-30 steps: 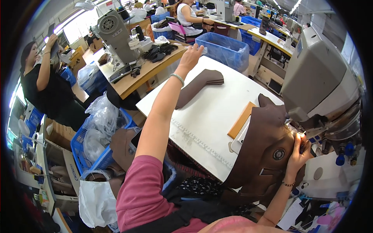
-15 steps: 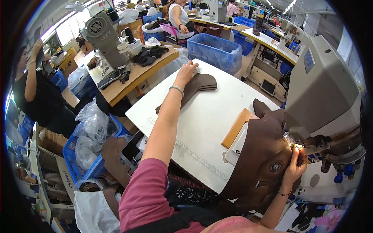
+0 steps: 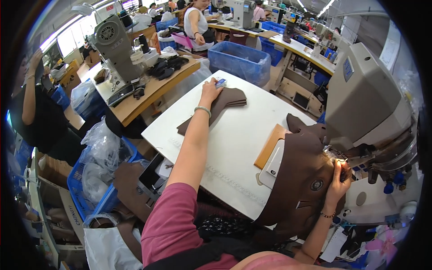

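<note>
Two hands divide the work: left hand, fingers flat, presses the leather stack for pickup, while right hand pinches the brown piece beneath the sewing machine, probably needing alignment.

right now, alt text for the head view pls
A person at a white sewing table stretches the left hand onto a stack of brown cut pieces, while the right hand holds a large brown leather piece at the sewing machine.
</note>
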Demonstrator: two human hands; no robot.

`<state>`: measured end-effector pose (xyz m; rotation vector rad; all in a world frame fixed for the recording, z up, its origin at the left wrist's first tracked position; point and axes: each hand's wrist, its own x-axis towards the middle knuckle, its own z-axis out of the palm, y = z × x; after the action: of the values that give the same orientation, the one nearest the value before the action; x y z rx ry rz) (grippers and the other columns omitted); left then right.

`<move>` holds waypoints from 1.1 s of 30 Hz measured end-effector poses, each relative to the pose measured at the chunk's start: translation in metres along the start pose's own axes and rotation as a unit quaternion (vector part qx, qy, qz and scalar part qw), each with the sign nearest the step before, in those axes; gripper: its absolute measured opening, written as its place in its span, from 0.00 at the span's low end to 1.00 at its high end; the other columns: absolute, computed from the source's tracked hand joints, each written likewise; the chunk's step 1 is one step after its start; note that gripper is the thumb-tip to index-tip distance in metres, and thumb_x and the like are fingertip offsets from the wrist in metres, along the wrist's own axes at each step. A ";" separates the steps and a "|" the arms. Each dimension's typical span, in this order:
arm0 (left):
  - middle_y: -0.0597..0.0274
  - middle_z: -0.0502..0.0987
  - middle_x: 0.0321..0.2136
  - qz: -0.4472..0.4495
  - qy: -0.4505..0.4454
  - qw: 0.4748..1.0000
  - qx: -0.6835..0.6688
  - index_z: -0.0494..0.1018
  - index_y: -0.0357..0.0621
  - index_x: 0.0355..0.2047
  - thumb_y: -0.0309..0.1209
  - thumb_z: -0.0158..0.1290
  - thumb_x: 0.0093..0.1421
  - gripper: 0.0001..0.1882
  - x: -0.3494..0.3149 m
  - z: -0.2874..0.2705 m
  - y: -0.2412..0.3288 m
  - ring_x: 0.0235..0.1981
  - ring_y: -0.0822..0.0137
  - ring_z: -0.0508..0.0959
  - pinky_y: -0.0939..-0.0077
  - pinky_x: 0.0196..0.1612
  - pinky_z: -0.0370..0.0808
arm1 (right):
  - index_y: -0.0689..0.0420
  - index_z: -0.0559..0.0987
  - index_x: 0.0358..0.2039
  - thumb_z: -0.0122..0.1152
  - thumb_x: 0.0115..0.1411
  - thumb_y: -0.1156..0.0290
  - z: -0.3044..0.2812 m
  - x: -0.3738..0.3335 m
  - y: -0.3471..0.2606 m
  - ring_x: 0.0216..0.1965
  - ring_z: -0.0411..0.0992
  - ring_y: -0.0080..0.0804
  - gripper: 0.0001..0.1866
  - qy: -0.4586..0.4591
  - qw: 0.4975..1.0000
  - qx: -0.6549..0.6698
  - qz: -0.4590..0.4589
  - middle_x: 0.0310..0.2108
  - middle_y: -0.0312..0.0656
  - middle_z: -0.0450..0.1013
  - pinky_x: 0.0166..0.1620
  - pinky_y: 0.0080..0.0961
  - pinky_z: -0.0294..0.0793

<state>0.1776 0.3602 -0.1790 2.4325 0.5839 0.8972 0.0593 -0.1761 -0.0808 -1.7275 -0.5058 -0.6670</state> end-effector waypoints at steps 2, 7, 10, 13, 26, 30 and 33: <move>0.39 0.73 0.35 0.000 -0.019 1.000 0.013 0.67 0.44 0.42 0.41 0.60 0.46 0.25 0.007 0.007 0.013 0.43 0.47 0.72 0.61 0.47 0.69 | 0.65 0.73 0.36 0.54 0.61 0.74 0.000 -0.001 0.006 0.34 0.69 0.21 0.07 0.019 1.000 -0.008 -0.004 0.34 0.38 0.72 0.42 0.19 0.68; 0.39 0.75 0.33 -0.073 0.036 0.996 -0.045 0.64 0.34 0.39 0.42 0.62 0.43 0.29 0.042 0.012 0.008 0.38 0.46 0.76 0.58 0.42 0.72 | 0.65 0.73 0.37 0.53 0.61 0.75 0.000 -0.004 0.005 0.36 0.70 0.22 0.06 0.061 0.997 -0.055 0.003 0.35 0.40 0.72 0.44 0.20 0.69; 0.37 0.75 0.33 -0.088 0.094 0.987 -0.093 0.64 0.31 0.37 0.42 0.66 0.38 0.33 0.078 0.011 -0.007 0.37 0.44 0.76 0.58 0.42 0.72 | 0.66 0.73 0.34 0.53 0.61 0.77 -0.005 -0.006 -0.009 0.36 0.71 0.25 0.05 0.054 0.997 -0.052 0.035 0.35 0.42 0.72 0.43 0.21 0.71; 0.38 0.74 0.34 -0.060 0.212 0.962 -0.161 0.63 0.33 0.38 0.41 0.66 0.39 0.33 0.115 0.019 -0.008 0.37 0.44 0.76 0.59 0.42 0.72 | 0.69 0.74 0.32 0.53 0.60 0.76 -0.017 -0.013 -0.003 0.34 0.73 0.27 0.07 0.091 0.994 -0.059 0.022 0.34 0.45 0.73 0.43 0.25 0.74; 0.46 0.73 0.38 -0.081 0.288 0.944 -0.137 0.62 0.41 0.41 0.35 0.66 0.40 0.30 0.208 0.043 -0.056 0.41 0.49 0.75 0.61 0.44 0.70 | 0.63 0.72 0.36 0.50 0.64 0.69 -0.022 -0.020 -0.028 0.34 0.66 0.21 0.09 0.085 0.946 -0.243 0.199 0.33 0.36 0.69 0.42 0.19 0.65; 0.46 0.72 0.38 -0.069 0.300 0.938 -0.159 0.63 0.41 0.40 0.32 0.65 0.40 0.29 0.222 0.048 -0.067 0.41 0.47 0.73 0.61 0.44 0.69 | 0.63 0.71 0.37 0.51 0.63 0.68 -0.036 -0.030 -0.006 0.34 0.66 0.21 0.10 0.084 0.975 -0.178 0.102 0.32 0.36 0.69 0.40 0.18 0.65; 0.47 0.70 0.37 -0.073 0.302 0.935 -0.171 0.63 0.41 0.39 0.31 0.64 0.40 0.27 0.228 0.058 -0.074 0.40 0.47 0.72 0.60 0.45 0.68 | 0.64 0.71 0.37 0.51 0.63 0.68 -0.057 -0.038 0.003 0.33 0.66 0.21 0.11 0.102 0.966 -0.212 0.104 0.33 0.36 0.69 0.39 0.17 0.65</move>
<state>0.3587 0.5247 -0.1506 1.7621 0.7312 1.5482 0.0234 -0.2321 -0.0978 -2.0448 -0.0321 -0.8321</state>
